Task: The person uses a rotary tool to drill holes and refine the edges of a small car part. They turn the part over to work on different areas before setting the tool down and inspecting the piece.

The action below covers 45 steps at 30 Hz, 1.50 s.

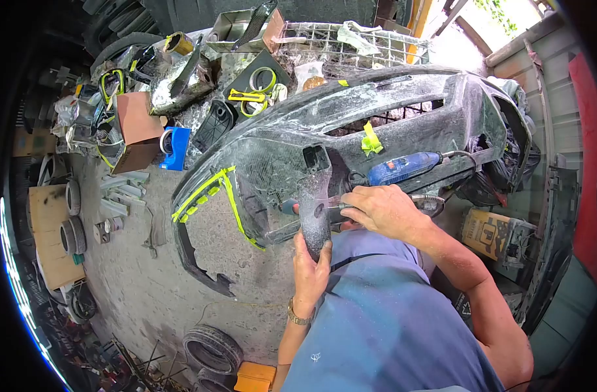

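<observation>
Gripped low down by the left hand (311,264), a dusty grey part (314,196) is held upright near the blue shirt (390,313). A thin tool (336,206) is pinched in the right hand (383,209), tip on the part. Farther off, a blue motor (403,168) is laid on the big bumper (279,144).

Dusty, scuffed matt plastic bumper (279,147)
</observation>
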Available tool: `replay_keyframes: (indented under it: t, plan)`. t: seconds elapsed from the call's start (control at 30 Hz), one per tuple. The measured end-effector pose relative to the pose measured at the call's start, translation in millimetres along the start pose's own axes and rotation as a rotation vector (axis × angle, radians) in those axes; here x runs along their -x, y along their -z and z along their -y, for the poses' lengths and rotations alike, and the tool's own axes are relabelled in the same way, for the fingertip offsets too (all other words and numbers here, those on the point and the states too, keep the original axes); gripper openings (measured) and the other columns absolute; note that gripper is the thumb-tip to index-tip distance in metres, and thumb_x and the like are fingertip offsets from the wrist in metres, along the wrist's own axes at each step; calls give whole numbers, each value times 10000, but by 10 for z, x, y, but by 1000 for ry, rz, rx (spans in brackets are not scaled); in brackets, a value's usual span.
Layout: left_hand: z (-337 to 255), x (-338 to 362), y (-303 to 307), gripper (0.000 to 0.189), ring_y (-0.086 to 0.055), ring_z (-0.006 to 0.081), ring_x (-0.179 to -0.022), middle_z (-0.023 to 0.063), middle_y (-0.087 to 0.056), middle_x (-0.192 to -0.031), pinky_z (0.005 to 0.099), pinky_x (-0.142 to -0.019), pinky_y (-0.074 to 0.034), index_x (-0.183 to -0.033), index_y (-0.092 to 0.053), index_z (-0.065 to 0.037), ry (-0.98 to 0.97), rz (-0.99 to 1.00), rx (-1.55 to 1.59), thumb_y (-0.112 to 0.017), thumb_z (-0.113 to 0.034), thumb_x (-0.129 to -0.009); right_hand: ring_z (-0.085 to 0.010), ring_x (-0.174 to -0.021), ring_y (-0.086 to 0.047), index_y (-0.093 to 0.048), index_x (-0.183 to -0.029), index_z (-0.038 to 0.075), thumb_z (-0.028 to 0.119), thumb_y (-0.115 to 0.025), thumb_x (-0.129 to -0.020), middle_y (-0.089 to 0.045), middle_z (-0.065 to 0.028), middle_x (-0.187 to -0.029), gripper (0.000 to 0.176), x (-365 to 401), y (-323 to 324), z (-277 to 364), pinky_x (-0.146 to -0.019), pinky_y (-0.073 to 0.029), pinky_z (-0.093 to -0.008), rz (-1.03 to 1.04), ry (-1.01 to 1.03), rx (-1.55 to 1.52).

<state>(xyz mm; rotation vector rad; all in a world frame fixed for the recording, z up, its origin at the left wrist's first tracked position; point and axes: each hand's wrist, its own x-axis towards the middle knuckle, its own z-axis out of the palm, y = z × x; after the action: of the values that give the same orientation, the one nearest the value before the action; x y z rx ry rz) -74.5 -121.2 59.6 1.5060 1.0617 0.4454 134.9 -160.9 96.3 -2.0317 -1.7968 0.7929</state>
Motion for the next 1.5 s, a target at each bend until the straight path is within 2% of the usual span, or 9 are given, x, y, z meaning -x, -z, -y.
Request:
replay_keyframes:
  t: [0.33,0.4,0.57,0.63,0.7,0.9,1.3,1.4,1.5]
  plan:
    - [49,2,-5,466,-560,189,-931,138,-600,-1023,323,-837,-463,-1275,-410,40,-3,-5,-8,-644,-65,-886,-321,-820,-652,-621,-1053,76,318,-546,-924,-653,-101,-926,284,-16,23,21,-668,-527,-442,27,-34,-4]
    - [77,2,1,490,-625,325,-987,234,-607,-1095,388,-823,-481,-1299,-395,20,-20,5,-52,-631,-80,-881,-323,-827,-652,-620,-1053,73,315,-547,-924,-655,-104,-932,284,8,-7,4,-668,-526,-443,19,1,-41]
    - [253,4,-78,348,-620,308,-839,210,-624,-956,387,-731,-472,-1128,-434,21,-29,-23,-67,-647,-93,-878,-341,-819,-654,-615,-1005,60,308,-542,-926,-664,-123,-922,270,85,9,69,-669,-520,-461,-15,-46,-118]
    - [400,-4,-140,314,-615,307,-776,205,-627,-895,389,-686,-469,-1080,-433,19,-58,-50,-86,-648,-94,-880,-358,-791,-655,-602,-951,51,303,-534,-929,-666,-139,-880,262,146,40,111,-664,-516,-476,126,-161,-88]
    - [462,-12,-184,325,-556,174,-780,119,-588,-887,323,-682,-467,-1103,-409,20,13,-33,-51,-640,-66,-892,-372,-764,-652,-589,-913,37,297,-524,-934,-663,-149,-850,269,187,-82,78,-659,-516,-482,83,-142,-98]
    - [585,-66,-243,335,-582,197,-761,148,-622,-901,328,-675,-475,-1124,-396,25,-104,-59,-109,-630,-63,-901,-362,-769,-659,-593,-920,27,301,-521,-937,-665,-148,-841,284,118,-298,17,-655,-527,-467,20,-130,-95]
    - [591,-75,-271,356,-615,225,-844,178,-639,-982,346,-737,-480,-1150,-409,42,-30,-48,-78,-636,-72,-901,-369,-794,-646,-615,-1019,47,302,-550,-928,-661,-145,-907,279,91,-435,34,-661,-519,-458,32,-206,-124]
    - [555,-74,-294,355,-609,230,-880,183,-628,-1029,345,-766,-477,-1152,-410,43,-48,-70,-93,-634,-76,-903,-395,-732,-645,-584,-980,31,302,-537,-939,-649,-178,-804,278,124,-503,19,-607,-518,-482,-48,-139,-198]
    - [575,-81,-305,372,-597,234,-911,179,-614,-1051,343,-795,-471,-1173,-404,48,-20,-55,-65,-631,-79,-906,-378,-820,-637,-606,-1034,39,303,-547,-931,-657,-161,-903,290,121,-493,19,-673,-509,-476,-10,-248,-222]
